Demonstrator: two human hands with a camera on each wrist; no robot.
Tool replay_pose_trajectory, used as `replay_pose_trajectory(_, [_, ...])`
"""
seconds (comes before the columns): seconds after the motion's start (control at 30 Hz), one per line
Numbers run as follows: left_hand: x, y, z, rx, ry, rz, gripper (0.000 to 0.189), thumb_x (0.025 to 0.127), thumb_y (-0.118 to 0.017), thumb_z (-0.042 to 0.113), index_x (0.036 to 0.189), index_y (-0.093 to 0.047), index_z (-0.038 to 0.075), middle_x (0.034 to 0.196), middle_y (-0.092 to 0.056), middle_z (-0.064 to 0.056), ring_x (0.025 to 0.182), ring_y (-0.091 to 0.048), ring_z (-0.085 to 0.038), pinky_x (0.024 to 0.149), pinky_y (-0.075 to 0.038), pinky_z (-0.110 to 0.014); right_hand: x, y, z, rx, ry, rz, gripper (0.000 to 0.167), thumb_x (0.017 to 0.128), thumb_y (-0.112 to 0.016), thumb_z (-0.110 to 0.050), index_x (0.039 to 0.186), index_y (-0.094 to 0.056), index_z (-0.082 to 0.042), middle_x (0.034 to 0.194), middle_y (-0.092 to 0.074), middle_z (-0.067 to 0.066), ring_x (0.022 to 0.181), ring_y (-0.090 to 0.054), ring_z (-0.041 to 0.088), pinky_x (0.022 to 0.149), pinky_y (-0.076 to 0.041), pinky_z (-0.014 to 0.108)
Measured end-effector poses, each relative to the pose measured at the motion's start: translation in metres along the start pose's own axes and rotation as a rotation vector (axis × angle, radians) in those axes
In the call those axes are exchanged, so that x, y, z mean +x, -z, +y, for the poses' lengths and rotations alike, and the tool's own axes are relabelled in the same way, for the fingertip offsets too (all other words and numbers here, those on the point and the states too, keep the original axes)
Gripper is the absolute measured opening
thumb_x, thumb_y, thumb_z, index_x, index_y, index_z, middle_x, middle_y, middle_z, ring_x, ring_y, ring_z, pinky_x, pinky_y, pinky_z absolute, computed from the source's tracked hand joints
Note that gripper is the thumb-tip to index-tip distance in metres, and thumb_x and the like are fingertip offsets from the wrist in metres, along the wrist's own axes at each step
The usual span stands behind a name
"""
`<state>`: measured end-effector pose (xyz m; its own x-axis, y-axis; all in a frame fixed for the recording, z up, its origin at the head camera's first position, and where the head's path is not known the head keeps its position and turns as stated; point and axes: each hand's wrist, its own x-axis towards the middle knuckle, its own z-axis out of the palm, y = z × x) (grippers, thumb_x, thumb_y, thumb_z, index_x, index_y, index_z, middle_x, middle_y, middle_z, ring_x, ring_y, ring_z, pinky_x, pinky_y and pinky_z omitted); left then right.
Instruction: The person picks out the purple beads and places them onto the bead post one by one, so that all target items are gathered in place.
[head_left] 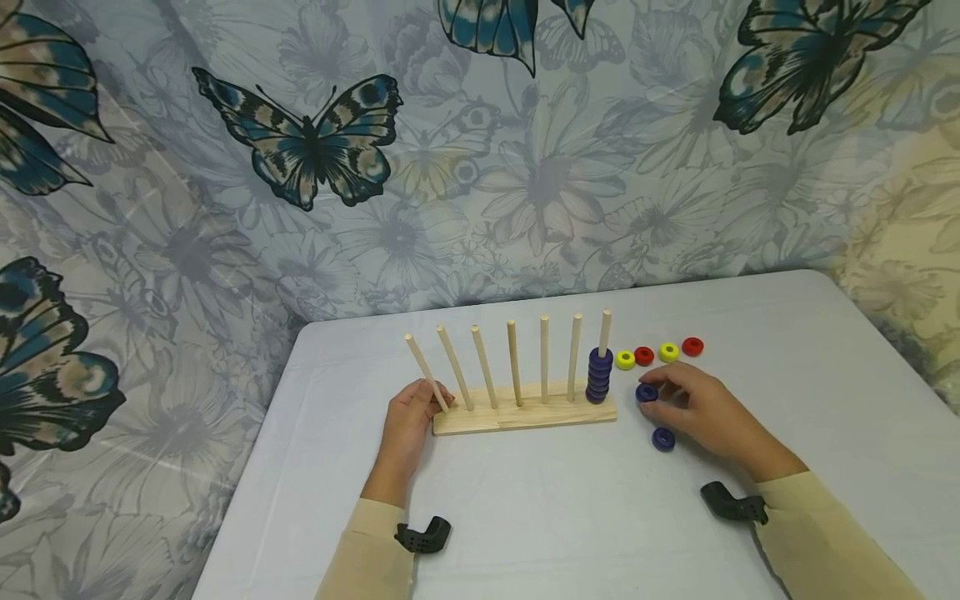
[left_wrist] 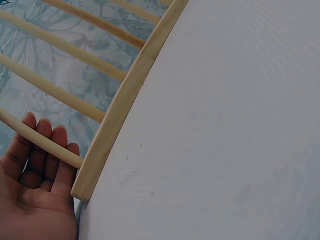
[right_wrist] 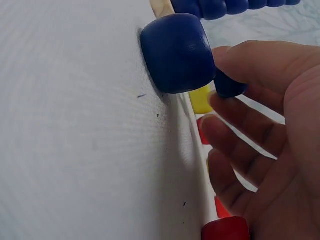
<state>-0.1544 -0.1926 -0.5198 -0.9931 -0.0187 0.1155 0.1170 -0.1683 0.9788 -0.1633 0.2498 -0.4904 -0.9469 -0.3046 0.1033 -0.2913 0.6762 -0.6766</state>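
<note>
A wooden stand (head_left: 525, 419) with several upright pegs sits on the table, and dark blue rings (head_left: 598, 375) are stacked on its rightmost peg. My left hand (head_left: 411, 412) is at the stand's left end, its fingers extended behind the leftmost peg (left_wrist: 45, 142), palm facing the left wrist camera. To the right of the stand, my right hand (head_left: 693, 404) pinches a dark blue ring (head_left: 647, 392) between thumb and index finger, close over the table. In the right wrist view that ring (right_wrist: 230, 86) is partly hidden. Another dark blue ring (head_left: 663, 439) lies nearer, below this hand.
Behind my right hand, yellow rings (head_left: 626, 360) and red rings (head_left: 693, 347) alternate in a row. One more red ring (right_wrist: 226, 230) shows at the bottom of the right wrist view. A white cloth covers the table (head_left: 540, 517), and a butterfly-patterned wall covering (head_left: 450, 208) rises behind it.
</note>
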Motion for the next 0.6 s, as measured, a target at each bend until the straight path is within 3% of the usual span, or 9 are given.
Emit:
replay_pose_trajectory(0.23, [0.0,0.002,-0.002,-0.001,-0.011,-0.009,0.04,0.117,-0.056,0.028,0.1,-0.072,-0.005,0.104,-0.069,-0.014,0.105,-0.069,-0.025,0.096,-0.058,-0.032,0.001,0.002,-0.005,-0.012,0.023,0.018,0.037,0.095,-0.086,-0.006,0.128,-0.071,-0.002,0.115,-0.07,0.008,0.104,-0.065,0.03,0.09,-0.058,0.056])
replay_pose_trajectory(0.47, [0.0,0.002,-0.002,0.0,-0.005,-0.008,0.045,0.117,-0.056,0.026,0.103,-0.067,-0.014,0.104,-0.069,-0.016,0.104,-0.069,-0.025,0.096,-0.057,-0.033,0.0,0.005,-0.012,-0.045,0.077,0.06,0.039,0.093,-0.085,0.0,0.129,-0.07,0.001,0.116,-0.07,0.011,0.103,-0.066,0.034,0.086,-0.06,0.057])
replay_pose_trajectory(0.6, [0.0,0.001,-0.001,-0.001,-0.001,-0.003,0.046,0.116,-0.056,0.027,0.104,-0.066,-0.016,0.104,-0.069,-0.015,0.105,-0.069,-0.026,0.096,-0.057,-0.033,0.0,0.007,-0.016,-0.053,0.12,0.093,0.04,0.091,-0.086,0.002,0.128,-0.071,0.0,0.115,-0.068,0.009,0.102,-0.066,0.033,0.083,-0.061,0.05])
